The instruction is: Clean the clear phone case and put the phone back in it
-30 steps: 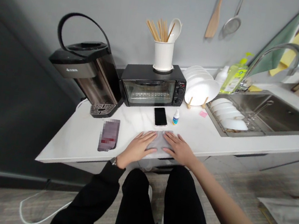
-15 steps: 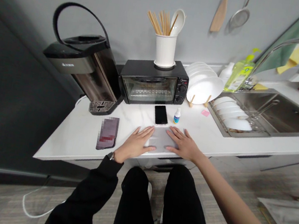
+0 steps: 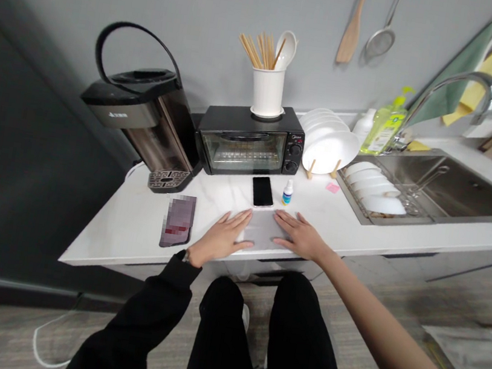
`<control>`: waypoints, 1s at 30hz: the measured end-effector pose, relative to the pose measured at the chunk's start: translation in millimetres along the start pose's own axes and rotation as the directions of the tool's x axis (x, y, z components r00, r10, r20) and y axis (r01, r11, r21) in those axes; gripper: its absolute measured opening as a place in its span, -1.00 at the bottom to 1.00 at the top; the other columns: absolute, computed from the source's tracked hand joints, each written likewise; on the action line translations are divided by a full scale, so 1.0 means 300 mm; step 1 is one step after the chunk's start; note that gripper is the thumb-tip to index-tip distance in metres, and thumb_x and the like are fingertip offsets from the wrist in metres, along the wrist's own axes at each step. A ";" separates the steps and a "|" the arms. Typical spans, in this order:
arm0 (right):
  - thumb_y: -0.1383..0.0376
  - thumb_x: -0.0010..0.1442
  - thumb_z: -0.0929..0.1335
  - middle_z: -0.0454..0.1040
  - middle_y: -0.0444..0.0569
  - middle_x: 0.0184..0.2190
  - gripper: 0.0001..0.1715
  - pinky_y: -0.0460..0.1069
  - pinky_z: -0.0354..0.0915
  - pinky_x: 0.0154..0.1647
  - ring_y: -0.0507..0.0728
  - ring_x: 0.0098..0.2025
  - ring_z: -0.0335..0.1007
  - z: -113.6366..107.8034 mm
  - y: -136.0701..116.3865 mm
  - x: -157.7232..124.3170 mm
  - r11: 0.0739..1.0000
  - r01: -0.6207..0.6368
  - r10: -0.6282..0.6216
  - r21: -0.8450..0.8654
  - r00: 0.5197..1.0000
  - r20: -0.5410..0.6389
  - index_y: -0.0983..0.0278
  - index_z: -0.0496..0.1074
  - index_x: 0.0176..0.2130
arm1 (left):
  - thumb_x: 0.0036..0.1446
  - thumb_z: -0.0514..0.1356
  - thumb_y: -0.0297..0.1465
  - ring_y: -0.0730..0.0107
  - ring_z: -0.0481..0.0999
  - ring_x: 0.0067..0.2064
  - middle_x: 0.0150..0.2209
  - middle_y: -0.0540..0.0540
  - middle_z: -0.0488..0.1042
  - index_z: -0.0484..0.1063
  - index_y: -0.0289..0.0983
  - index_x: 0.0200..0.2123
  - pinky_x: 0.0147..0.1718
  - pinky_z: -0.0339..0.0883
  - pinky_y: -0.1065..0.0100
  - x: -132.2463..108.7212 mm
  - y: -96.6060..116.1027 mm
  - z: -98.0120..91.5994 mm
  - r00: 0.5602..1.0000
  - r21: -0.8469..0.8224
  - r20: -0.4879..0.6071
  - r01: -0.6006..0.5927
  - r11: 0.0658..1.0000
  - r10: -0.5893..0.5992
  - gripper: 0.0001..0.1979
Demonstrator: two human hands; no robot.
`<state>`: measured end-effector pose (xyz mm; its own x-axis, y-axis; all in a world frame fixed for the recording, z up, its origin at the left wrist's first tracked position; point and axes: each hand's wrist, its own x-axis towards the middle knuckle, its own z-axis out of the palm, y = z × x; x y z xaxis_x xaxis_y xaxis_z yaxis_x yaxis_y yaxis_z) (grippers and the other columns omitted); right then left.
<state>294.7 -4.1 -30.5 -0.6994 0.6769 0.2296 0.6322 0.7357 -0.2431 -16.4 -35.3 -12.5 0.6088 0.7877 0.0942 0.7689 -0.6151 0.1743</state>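
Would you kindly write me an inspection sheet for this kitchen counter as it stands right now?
Surface: white marble-look counter.
Job's things: flat grey cloth near the front edge.
Hands: left hand and right hand lie flat, fingers spread, on the cloth's two sides.
Clutter: phone, small dropper bottle, dark pouch, pink note.
Appliances: water boiler; toaster oven bearing a utensil holder.
Cables: white cord on the floor.
Surroundings: plate rack, sink with bowls, soap bottle, hanging spatula and strainer.
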 end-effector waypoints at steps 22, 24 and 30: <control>-0.37 0.26 0.27 -0.06 0.18 0.54 0.19 0.50 -0.19 0.49 0.40 0.54 -0.06 0.016 0.057 -0.006 0.998 -0.047 0.044 0.031 0.993 0.110 0.13 -0.16 0.55 | 0.20 0.12 0.27 -0.14 -0.18 0.57 0.55 -0.19 -0.11 -0.24 -0.10 0.55 0.44 -0.34 -0.32 0.013 -0.036 -0.046 0.976 -0.033 0.182 0.128 0.991 -0.120 0.07; -0.37 0.25 0.28 -0.04 0.17 0.54 0.18 0.51 -0.19 0.48 0.41 0.53 -0.04 0.019 0.054 -0.005 0.997 -0.048 0.043 0.055 0.995 0.092 0.13 -0.12 0.54 | 0.21 0.15 0.25 -0.14 -0.20 0.57 0.55 -0.20 -0.10 -0.24 -0.09 0.55 0.44 -0.34 -0.32 0.009 -0.033 -0.042 0.978 -0.033 0.172 0.125 0.992 -0.118 0.07; -0.24 0.29 0.34 0.34 0.15 0.38 -0.06 0.33 0.17 0.41 0.32 0.39 0.29 0.008 0.070 -0.046 0.972 -0.105 0.137 0.212 0.981 -0.141 0.15 0.20 0.44 | 0.29 0.19 0.08 -0.06 -0.31 0.58 0.57 -0.31 -0.34 -0.47 -0.15 0.55 0.46 -0.18 -0.22 -0.034 -0.079 -0.046 0.992 -0.138 0.024 0.126 0.982 -0.124 0.09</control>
<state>316.8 2.0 -41.0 -0.5523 0.7680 0.3244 0.6172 0.6382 -0.4601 -43.4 -28.4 -4.1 0.5130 0.8570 0.0488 0.8052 -0.5001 0.3187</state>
